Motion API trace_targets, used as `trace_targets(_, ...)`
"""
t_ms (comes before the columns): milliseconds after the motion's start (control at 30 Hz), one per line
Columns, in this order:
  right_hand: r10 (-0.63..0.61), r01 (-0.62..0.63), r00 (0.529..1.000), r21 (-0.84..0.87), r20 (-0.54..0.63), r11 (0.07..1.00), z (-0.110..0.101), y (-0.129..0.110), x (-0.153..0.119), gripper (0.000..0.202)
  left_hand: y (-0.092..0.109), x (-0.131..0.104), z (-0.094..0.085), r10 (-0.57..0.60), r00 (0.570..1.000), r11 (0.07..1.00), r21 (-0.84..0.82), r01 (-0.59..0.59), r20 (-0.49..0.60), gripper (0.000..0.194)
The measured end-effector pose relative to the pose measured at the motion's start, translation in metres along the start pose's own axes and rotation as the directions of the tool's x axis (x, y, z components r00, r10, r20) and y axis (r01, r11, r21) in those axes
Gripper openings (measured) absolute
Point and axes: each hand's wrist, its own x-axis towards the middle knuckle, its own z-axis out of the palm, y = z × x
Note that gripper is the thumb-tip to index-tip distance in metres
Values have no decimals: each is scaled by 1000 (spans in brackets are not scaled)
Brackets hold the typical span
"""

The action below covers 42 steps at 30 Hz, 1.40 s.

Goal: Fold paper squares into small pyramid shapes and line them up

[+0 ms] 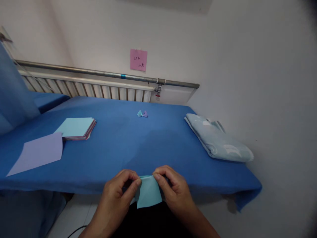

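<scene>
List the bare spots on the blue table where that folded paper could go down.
Widest bare patch: middle of the blue table, between the paper stack, the small folded piece and the folded cloth. Left edge is crowded by the lilac sheet.

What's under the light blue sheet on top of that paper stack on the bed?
Under the light blue sheet, only the edges of the paper stack show, pinkish red and white. Their faces are covered. The stack rests on the blue bed cover.
</scene>
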Motion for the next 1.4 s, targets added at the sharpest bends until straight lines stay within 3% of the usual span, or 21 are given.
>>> trace_targets(133, -26, 24, 998, -24, -50, 999, 6, 4, 0, 19, -2, -1, 5, -117, 993, 993, -26, 117, -16, 24)
trace_targets(233, 76, -75, 996, 18, -45, 997, 7, 6, 2, 21, -2, 0, 7, -163, 987, 985, -64, 162, -2, 25)
trace_targets(300, 200, -201, 980, 110, 14, 973, 6, 6, 3, 20, -3, 1, 7, -169, 986, 980, -102, 169, 8, 25)
trace_targets(400, 368, -401, 915, 284, 164, 871, 2, 2, 3, 23, -3, 2, 6, -195, 981, 968, -162, 192, -1, 26)
trace_targets(533, 402, -497, 862, 365, 308, 787, 2, -2, 0, 24, -4, 3, 6, -241, 970, 943, -244, 228, -24, 29)
trace_targets(667, 350, -405, 909, 281, 224, 870, 6, -4, -1, 15, -4, 5, 5, -191, 982, 945, -270, 185, 5, 28)
trace_targets(800, 215, -222, 967, 42, 134, 974, 5, -8, -3, 11, -4, 8, 1, -4, 1000, 989, -144, 8, 27, 21)
trace_targets(933, 61, -46, 992, -134, 113, 990, 0, -13, -6, 10, -4, 9, -3, 138, 990, 989, -53, -138, 7, 12)
trace_targets(1067, -53, 75, 990, -167, 129, 983, -4, -21, -11, 10, -9, 5, -5, 178, 984, 978, -117, -173, 27, 10)
trace_targets(1233, -133, 138, 990, -112, 46, 984, -8, -27, -15, 21, -21, 1, -5, 180, 978, 947, -252, -201, -104, 5)
trace_targets(1400, -345, 335, 939, -208, -12, 919, -9, -29, -17, 19, -22, -2, -6, 276, 949, 906, -288, -310, -154, 6)
